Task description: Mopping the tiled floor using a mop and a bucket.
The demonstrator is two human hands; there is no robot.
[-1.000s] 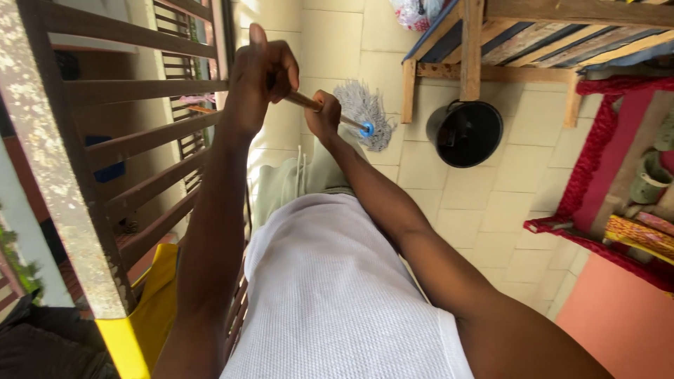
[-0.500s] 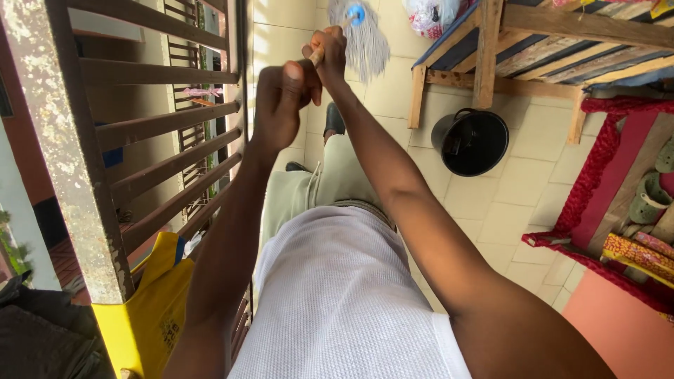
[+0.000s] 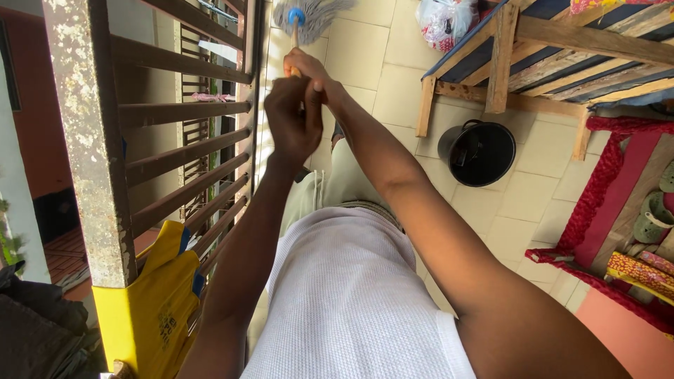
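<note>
Both hands grip the wooden handle of a string mop. My left hand (image 3: 291, 116) holds the near end of the handle, fingers wrapped tight. Just beyond it my right hand (image 3: 309, 70) clasps the handle (image 3: 295, 38) further down. The grey mop head (image 3: 316, 10) with its blue collar lies on the pale tiled floor at the top of the view, close to the metal railing (image 3: 175, 112).
A rusty barred railing runs along the left, with a yellow cloth (image 3: 151, 309) hung on it. A black bucket (image 3: 477, 153) stands on the tiles under a wooden bench (image 3: 505, 56). A red-edged mat (image 3: 604, 182) and shoes lie at right. A plastic bag (image 3: 446, 21) sits at the top.
The mop head has swung from the middle of the floor over towards the railing, and both hands have followed to the left and closed up together on the handle.
</note>
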